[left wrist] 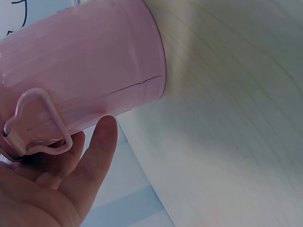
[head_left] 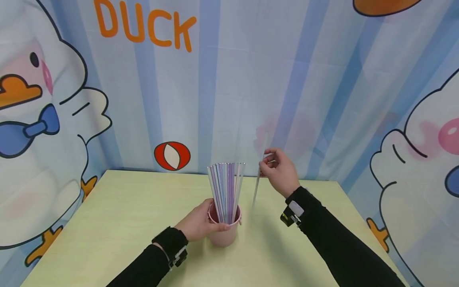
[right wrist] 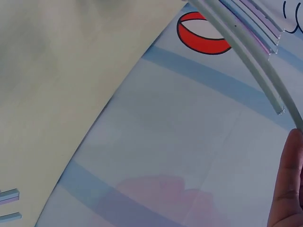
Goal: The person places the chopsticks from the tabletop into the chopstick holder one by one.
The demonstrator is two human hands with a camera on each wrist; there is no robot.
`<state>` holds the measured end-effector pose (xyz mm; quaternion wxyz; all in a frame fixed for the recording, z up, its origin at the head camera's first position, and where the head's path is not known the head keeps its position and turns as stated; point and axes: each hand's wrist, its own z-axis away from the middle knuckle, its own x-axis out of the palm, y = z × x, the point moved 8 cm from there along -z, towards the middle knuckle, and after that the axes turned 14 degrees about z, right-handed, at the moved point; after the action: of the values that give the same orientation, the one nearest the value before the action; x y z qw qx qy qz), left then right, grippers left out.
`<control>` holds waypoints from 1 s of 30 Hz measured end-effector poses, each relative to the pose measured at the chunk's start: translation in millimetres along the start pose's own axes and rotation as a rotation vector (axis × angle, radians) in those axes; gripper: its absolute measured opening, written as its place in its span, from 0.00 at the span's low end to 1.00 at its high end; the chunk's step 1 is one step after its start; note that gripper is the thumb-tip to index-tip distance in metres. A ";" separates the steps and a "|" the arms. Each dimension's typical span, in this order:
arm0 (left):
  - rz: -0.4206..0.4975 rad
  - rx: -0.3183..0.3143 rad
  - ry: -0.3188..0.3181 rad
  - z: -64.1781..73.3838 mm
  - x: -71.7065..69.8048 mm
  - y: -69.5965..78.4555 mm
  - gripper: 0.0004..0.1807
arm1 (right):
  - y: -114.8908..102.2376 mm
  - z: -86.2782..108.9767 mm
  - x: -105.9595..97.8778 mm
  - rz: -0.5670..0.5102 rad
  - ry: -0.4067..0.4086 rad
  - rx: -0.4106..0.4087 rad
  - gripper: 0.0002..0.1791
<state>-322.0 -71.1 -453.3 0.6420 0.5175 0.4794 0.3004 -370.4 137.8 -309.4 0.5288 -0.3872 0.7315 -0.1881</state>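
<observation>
My left hand (head_left: 202,223) grips a small pink bucket (head_left: 222,238) from its left side, the thumb lying across the front just below the rim. In the left wrist view a heart-like wire loop (left wrist: 57,123) hangs on the pink wall, close to the fingers. A bundle of drinking straws (head_left: 226,191), mostly purple, blue and clear, stands upright in the bucket. Right of it my right hand (head_left: 279,169) pinches one pale translucent straw (head_left: 256,187), held nearly upright. At the right wrist view's edge, a fingertip (right wrist: 294,142) meets that straw.
The bucket stands on a pale yellow table (head_left: 143,199). Behind the table and at both sides hangs a blue-striped curtain (head_left: 236,87) with duck drawings. A few straw ends (right wrist: 9,196) show low in the right wrist view, over the tabletop.
</observation>
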 end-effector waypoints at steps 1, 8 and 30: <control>0.000 0.002 0.000 -0.3 -0.1 -0.4 0.54 | -3.1 -1.1 0.8 -0.017 0.009 -0.008 0.19; -0.002 -0.001 0.001 -0.4 -0.7 -1.2 0.55 | -12.9 -6.1 9.2 -0.101 0.046 -0.011 0.19; 0.027 0.032 -0.032 0.9 1.3 2.8 0.53 | 1.5 6.0 47.1 -0.057 0.010 0.017 0.18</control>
<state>-320.3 -69.5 -451.0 0.6371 0.5387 0.4668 0.2931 -372.0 103.5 -342.2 0.5227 -0.4025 0.7212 -0.2115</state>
